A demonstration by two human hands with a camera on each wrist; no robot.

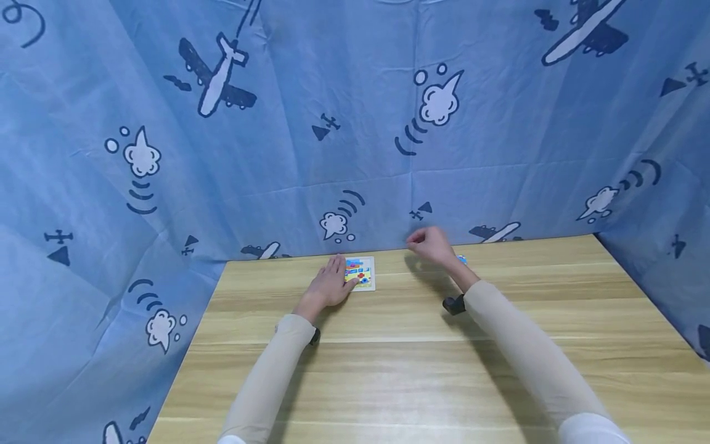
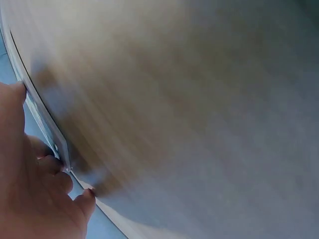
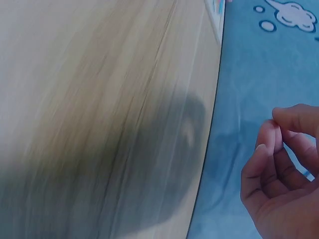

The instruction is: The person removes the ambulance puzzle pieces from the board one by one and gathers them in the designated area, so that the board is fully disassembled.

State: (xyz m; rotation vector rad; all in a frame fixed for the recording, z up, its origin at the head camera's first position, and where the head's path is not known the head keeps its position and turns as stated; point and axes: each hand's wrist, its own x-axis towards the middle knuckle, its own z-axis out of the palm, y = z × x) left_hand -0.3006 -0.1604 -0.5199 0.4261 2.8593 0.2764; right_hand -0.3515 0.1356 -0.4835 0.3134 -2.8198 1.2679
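A small square picture puzzle [image 1: 364, 273] in a white frame lies near the table's back edge, its picture blue, yellow and red. My left hand [image 1: 330, 283] rests over its left side, fingers pointing away and thumb along the near edge. From the left wrist, the frame's side [image 2: 49, 115] shows low against the table, with my fingers touching it. To the right, apart from the puzzle, my right hand [image 1: 432, 245] hovers above the back of the table. Its thumb meets the curled fingers [image 3: 259, 167], and nothing shows between them. A blue piece [image 1: 461, 259] lies partly hidden beyond my right wrist.
The light wooden table [image 1: 377, 376] ends at the back against a blue curtain [image 1: 355, 123] printed with planes and clouds. More curtain hangs along both sides. A black wrist camera [image 1: 455, 304] sits under my right wrist.
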